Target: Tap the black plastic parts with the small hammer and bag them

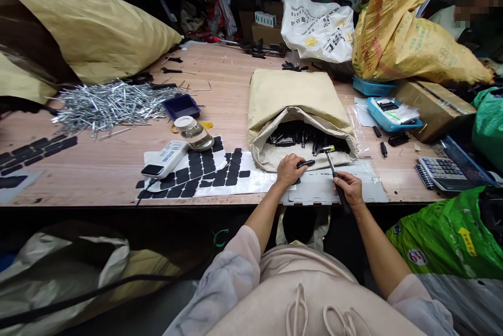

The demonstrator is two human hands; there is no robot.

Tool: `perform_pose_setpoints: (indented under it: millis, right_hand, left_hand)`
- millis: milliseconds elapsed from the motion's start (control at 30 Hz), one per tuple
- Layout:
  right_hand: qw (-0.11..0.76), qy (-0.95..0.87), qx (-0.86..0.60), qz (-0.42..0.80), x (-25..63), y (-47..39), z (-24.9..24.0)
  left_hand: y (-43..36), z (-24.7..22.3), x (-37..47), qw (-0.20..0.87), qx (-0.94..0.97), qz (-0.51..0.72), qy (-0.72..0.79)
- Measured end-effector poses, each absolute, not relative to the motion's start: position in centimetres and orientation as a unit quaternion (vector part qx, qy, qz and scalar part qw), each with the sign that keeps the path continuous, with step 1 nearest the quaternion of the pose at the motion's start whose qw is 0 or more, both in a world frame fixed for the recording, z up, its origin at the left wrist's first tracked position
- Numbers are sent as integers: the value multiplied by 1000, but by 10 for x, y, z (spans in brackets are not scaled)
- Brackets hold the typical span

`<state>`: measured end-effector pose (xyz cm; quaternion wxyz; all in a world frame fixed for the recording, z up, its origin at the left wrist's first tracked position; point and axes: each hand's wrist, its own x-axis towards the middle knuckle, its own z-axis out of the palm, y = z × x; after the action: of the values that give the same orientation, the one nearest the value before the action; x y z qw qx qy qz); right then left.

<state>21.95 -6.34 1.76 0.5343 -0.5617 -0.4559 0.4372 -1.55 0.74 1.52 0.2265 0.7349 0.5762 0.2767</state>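
Observation:
My left hand (290,170) is closed on a small black handle-like part (305,164) just in front of the sack's mouth. In my right hand (349,188) is a small hammer (332,164), gripped by its dark handle, its yellowish-tipped head raised near the sack opening. The beige sack (293,89) lies on the bench with its mouth towards me, and several black parts (302,137) show inside. Beneath my hands is a pale grey sheet (367,181) on the bench edge.
To the left are a heap of metal rods (113,105), a blue tray (181,107), a glass jar (196,134), a white device (167,159) and black sticker sheets (196,173). At right are a calculator (444,172), a blue basket (393,116) and a cardboard box (432,105).

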Motion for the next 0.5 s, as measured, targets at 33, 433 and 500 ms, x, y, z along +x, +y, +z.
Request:
perform_pose_setpoints:
  millis: [33, 433, 500]
  right_hand:
    - [539, -451, -559, 440, 220, -63, 18]
    - [541, -441, -546, 463, 219, -62, 14]
    - [543, -441, -543, 465, 219, -63, 15]
  left_hand:
    - [4, 18, -16, 228, 739, 286, 566]
    - [-123, 3, -30, 167, 886, 257, 349]
    - [-131, -6, -28, 134, 895, 223, 364]
